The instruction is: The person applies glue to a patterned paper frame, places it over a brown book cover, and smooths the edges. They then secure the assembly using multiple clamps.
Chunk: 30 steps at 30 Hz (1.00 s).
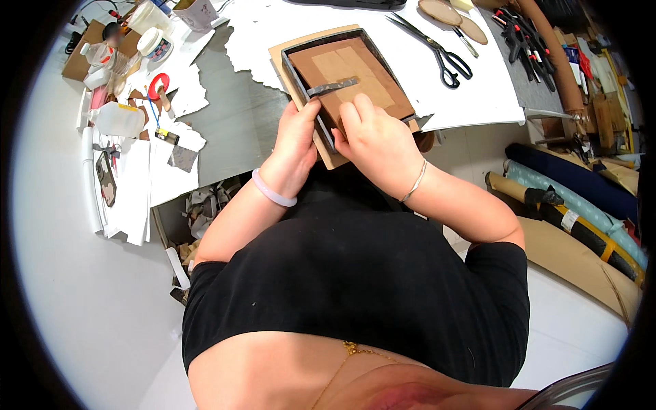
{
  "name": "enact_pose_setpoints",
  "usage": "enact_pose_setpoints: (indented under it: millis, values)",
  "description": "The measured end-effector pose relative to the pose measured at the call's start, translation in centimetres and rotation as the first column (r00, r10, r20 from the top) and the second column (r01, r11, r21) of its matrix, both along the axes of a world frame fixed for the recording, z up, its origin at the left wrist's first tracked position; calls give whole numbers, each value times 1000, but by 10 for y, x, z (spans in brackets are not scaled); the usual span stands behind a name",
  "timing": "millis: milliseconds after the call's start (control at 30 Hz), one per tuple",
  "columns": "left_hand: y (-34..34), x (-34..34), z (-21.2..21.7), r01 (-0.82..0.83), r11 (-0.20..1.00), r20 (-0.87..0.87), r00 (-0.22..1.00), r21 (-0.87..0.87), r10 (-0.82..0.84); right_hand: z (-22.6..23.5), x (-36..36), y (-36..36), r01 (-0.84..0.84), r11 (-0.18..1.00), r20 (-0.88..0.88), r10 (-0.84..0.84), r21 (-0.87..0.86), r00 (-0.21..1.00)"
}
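A shallow rectangular box with dark raised sides and a brown inner panel is tilted over the table's near edge. A tan patch covers the middle of the panel, and a tan board lies under the box. My left hand grips the box's left side, thumb on the rim. Across the panel lies a crinkled grey strip, its left end near that thumb. My right hand is closed at the near side of the box, fingers curled and thumb at the inner edge. Whatever it pinches is hidden.
Black scissors lie partly spread on white paper to the right. Farther right are several hand tools. Bottles and a white tub crowd the left, beside a clear jug and a phone. Material rolls lie at the right.
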<state>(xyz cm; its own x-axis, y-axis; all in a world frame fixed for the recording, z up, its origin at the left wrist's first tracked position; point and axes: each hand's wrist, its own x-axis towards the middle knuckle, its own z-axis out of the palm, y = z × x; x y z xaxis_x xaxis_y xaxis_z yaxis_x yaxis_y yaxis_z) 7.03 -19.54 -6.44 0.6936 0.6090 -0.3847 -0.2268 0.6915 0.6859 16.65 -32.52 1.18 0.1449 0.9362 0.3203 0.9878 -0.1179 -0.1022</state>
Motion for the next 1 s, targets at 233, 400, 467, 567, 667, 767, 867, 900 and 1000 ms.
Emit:
enact_pose_setpoints:
  millis: [233,400,467,567,667,767,867,900,1000]
  values:
    - [2,-3,29,-76,982,3,997,-174,78,-3,1,5,-5,999,-39,7,52,999]
    - [-3,2,40,-89,987,23,995,-136,93,-15,1,10,-5,999,-38,7,44,999]
    - [-3,3,38,-60,993,46,997,-99,65,-18,4,10,-23,997,-52,26,67,998]
    - [-3,3,33,-21,999,45,999,-34,23,-16,12,10,-28,990,-96,42,137,995]
    - [1,1,25,-38,999,-7,999,-32,38,-16,37,8,37,965,-139,-1,259,990]
    - [-2,0,21,-56,997,-43,998,-44,54,-32,60,-3,172,976,-140,-153,137,978]
    - [-2,0,10,-40,999,-84,996,7,40,-48,66,-9,109,988,65,-117,110,991]
    - [-4,1,10,-27,999,-97,995,29,30,-54,67,-10,120,991,57,-123,60,991]
    - [-6,2,8,-10,998,-108,994,62,16,-53,70,-14,121,992,7,-121,21,993]
